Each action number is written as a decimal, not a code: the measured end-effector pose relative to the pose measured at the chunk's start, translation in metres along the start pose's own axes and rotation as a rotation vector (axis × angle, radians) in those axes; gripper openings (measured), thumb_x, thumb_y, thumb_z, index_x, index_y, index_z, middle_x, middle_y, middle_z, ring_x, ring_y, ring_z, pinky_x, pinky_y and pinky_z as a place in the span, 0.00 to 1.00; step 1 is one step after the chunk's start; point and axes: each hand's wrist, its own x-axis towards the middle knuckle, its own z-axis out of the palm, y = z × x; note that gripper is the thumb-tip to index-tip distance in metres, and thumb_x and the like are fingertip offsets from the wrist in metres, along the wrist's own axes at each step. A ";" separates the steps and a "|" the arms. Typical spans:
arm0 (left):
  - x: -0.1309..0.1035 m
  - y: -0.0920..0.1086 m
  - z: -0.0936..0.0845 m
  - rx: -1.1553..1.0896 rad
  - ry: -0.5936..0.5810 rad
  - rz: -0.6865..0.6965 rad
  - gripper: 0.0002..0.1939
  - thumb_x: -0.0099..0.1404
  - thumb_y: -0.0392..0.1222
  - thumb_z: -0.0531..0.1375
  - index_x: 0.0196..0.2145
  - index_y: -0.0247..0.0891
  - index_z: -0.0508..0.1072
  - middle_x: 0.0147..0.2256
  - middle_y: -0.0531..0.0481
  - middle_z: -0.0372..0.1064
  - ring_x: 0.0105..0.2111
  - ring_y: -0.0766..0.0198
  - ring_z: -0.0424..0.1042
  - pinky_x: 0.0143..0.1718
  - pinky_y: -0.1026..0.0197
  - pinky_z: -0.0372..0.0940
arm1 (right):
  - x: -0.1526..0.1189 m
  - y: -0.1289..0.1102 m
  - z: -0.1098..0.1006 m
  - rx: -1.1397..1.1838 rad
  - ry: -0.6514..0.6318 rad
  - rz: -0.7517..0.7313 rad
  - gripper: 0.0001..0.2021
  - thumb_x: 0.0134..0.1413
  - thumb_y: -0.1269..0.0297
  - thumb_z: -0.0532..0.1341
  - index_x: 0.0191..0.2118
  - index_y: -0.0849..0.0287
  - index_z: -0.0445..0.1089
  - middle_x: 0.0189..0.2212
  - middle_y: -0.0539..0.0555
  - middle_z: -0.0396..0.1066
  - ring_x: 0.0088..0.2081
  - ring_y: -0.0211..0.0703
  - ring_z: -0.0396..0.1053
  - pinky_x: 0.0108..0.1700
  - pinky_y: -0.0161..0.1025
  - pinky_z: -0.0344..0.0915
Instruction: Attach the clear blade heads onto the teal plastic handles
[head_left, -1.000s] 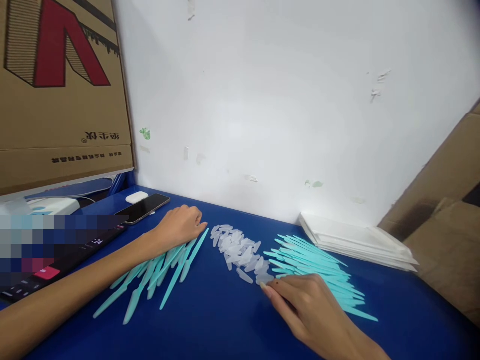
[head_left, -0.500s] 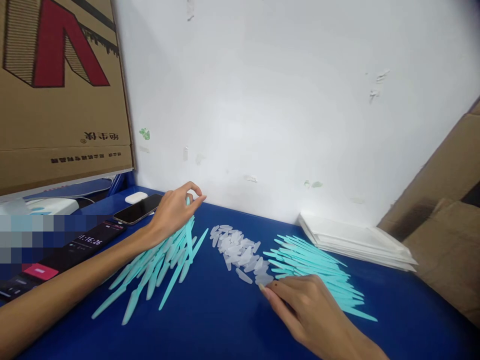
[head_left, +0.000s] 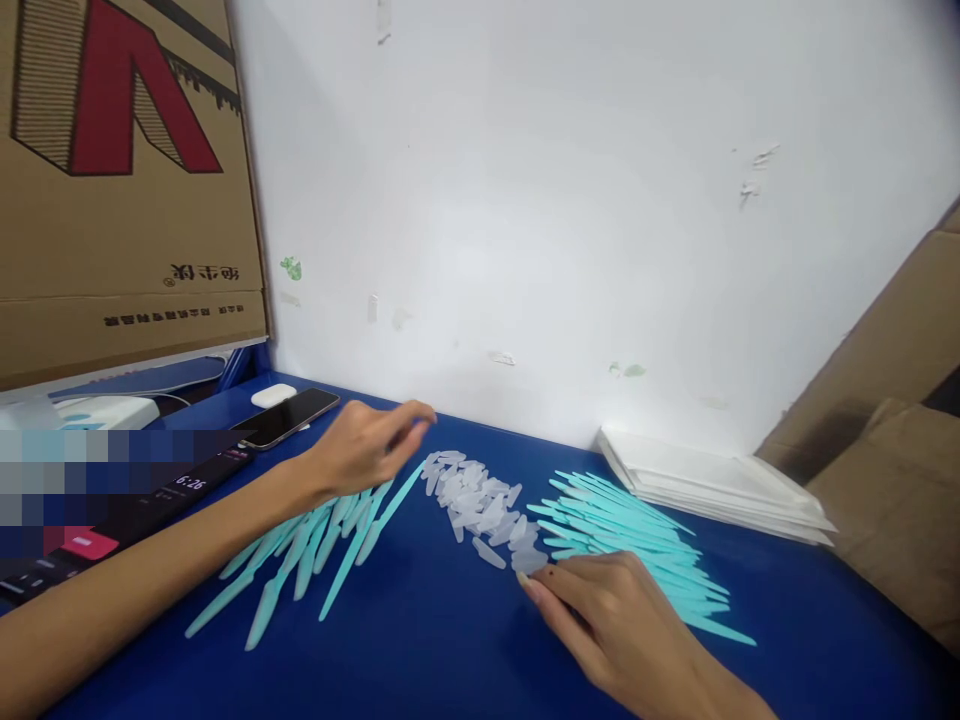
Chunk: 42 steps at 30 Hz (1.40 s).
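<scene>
The clear caps are touched at their near edge by the right hand, fingers together; the loosely curled left hand hovers beyond them.

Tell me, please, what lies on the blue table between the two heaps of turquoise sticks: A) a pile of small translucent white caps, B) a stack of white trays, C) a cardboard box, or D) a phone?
A: the translucent white caps lie heaped between the left sticks and the right sticks, with the right hand at their near edge.
</scene>
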 end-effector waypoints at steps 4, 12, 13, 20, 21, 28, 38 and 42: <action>0.002 0.019 -0.008 -0.124 -0.336 0.067 0.13 0.73 0.43 0.51 0.46 0.41 0.73 0.20 0.56 0.70 0.17 0.67 0.62 0.24 0.62 0.55 | 0.001 0.000 -0.001 -0.012 -0.026 0.004 0.22 0.75 0.61 0.48 0.27 0.56 0.64 0.21 0.46 0.67 0.22 0.36 0.66 0.30 0.38 0.50; 0.011 0.024 -0.023 -0.160 -0.539 -0.154 0.18 0.73 0.46 0.48 0.32 0.41 0.74 0.23 0.51 0.71 0.20 0.62 0.64 0.26 0.59 0.52 | -0.001 -0.002 -0.003 -0.043 -0.022 -0.018 0.22 0.75 0.62 0.49 0.27 0.56 0.66 0.21 0.47 0.68 0.22 0.36 0.66 0.29 0.39 0.49; 0.011 0.019 -0.022 -0.075 -0.535 -0.170 0.16 0.71 0.45 0.50 0.30 0.41 0.74 0.22 0.50 0.70 0.20 0.61 0.63 0.25 0.58 0.50 | -0.001 -0.002 -0.003 -0.047 -0.021 -0.020 0.22 0.75 0.62 0.49 0.27 0.56 0.66 0.21 0.47 0.68 0.22 0.36 0.66 0.29 0.39 0.49; -0.001 -0.002 -0.013 0.085 -0.589 -0.249 0.12 0.59 0.47 0.62 0.21 0.41 0.73 0.20 0.46 0.67 0.19 0.57 0.62 0.26 0.58 0.48 | -0.002 -0.001 -0.002 -0.028 -0.055 -0.005 0.22 0.75 0.60 0.48 0.27 0.56 0.65 0.21 0.46 0.68 0.23 0.36 0.65 0.29 0.39 0.48; -0.003 -0.002 -0.012 0.085 -0.600 -0.257 0.12 0.58 0.47 0.63 0.20 0.41 0.72 0.19 0.47 0.66 0.18 0.58 0.61 0.26 0.58 0.48 | -0.002 -0.001 -0.002 -0.029 -0.061 -0.004 0.22 0.76 0.60 0.48 0.27 0.56 0.65 0.21 0.46 0.68 0.23 0.36 0.65 0.30 0.39 0.48; -0.006 0.004 -0.007 0.050 -0.618 -0.304 0.17 0.54 0.40 0.61 0.14 0.41 0.58 0.14 0.50 0.59 0.14 0.64 0.52 0.23 0.58 0.45 | -0.002 -0.001 -0.001 -0.036 -0.084 0.004 0.21 0.76 0.61 0.47 0.28 0.55 0.65 0.22 0.46 0.68 0.23 0.37 0.65 0.30 0.39 0.47; 0.020 0.005 -0.029 0.090 -0.212 -0.490 0.12 0.69 0.48 0.52 0.34 0.41 0.68 0.23 0.51 0.70 0.21 0.61 0.65 0.23 0.60 0.51 | 0.000 -0.001 -0.002 -0.034 -0.034 -0.011 0.22 0.75 0.61 0.48 0.27 0.56 0.65 0.21 0.46 0.66 0.22 0.36 0.63 0.29 0.40 0.47; 0.020 0.013 -0.034 -0.009 0.038 -0.483 0.10 0.70 0.48 0.52 0.36 0.40 0.66 0.25 0.55 0.72 0.20 0.65 0.66 0.24 0.62 0.55 | 0.000 -0.001 -0.004 -0.028 -0.037 -0.008 0.22 0.75 0.61 0.48 0.27 0.56 0.65 0.21 0.45 0.66 0.22 0.35 0.63 0.29 0.39 0.47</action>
